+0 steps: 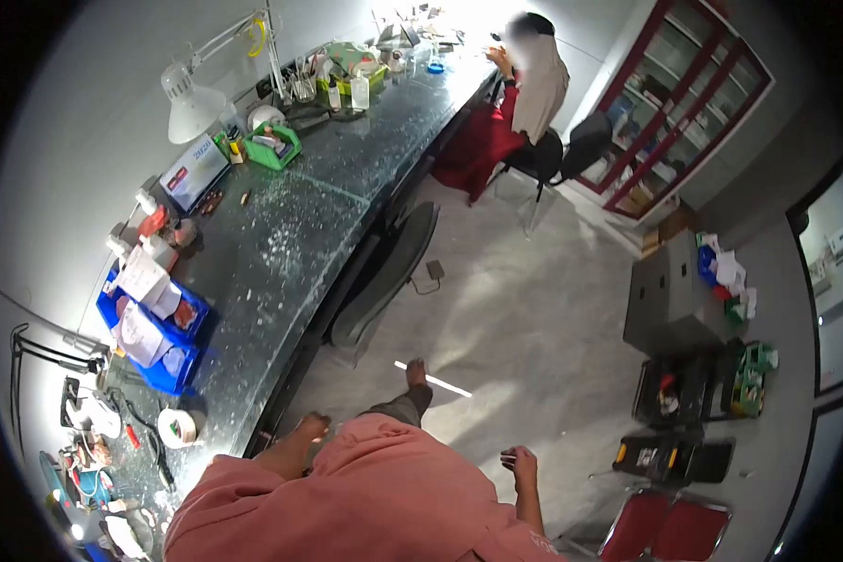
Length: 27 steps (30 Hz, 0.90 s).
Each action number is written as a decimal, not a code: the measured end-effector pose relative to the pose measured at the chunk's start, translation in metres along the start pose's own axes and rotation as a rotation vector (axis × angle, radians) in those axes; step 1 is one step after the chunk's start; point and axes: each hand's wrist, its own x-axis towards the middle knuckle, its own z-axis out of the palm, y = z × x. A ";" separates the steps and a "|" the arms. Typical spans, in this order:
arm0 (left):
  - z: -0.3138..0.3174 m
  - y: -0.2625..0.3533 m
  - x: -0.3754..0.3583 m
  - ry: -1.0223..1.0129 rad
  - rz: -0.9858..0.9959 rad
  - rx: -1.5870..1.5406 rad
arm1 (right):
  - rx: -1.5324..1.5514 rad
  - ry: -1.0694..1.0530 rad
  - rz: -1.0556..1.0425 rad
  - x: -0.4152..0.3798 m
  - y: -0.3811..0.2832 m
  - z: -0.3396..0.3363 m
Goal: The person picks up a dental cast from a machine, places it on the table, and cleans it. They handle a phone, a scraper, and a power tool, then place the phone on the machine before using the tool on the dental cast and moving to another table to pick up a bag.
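Observation:
My left hand hangs low beside the near end of the dark workbench, its fingers loosely apart, and no object shows in it. On the other side of my body, my right hand hangs over the grey floor. Its fingers are a little bent and apart, with nothing visible in them. One bare foot shows ahead of me, next to a white strip on the floor.
A dark chair is tucked against the bench. Blue bins, a green bin and a lamp line the wall side. A person sits at the far end. Right are a grey cabinet, toolboxes and red chairs.

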 end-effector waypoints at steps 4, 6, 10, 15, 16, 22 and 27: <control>0.007 -0.014 0.074 -0.174 0.094 0.629 | -0.272 0.012 0.209 0.067 -0.021 -0.023; 0.008 0.011 0.126 -0.416 0.024 0.308 | -0.269 0.051 0.228 0.086 -0.044 -0.032; -0.032 0.169 0.060 -0.321 -0.364 -0.317 | -0.255 0.028 0.256 0.120 -0.078 -0.045; 0.037 0.102 0.123 -0.354 -0.324 -0.487 | -0.522 -0.318 0.084 0.244 -0.148 -0.031; 0.034 0.108 0.114 -0.350 -0.339 -0.506 | -0.599 -0.420 0.043 0.273 -0.150 -0.030; 0.041 0.189 0.042 0.074 -0.568 -1.078 | -0.809 -0.551 0.123 0.455 -0.272 -0.005; 0.057 0.304 0.024 0.243 -0.260 -1.067 | -0.955 -0.612 -0.145 0.580 -0.453 0.085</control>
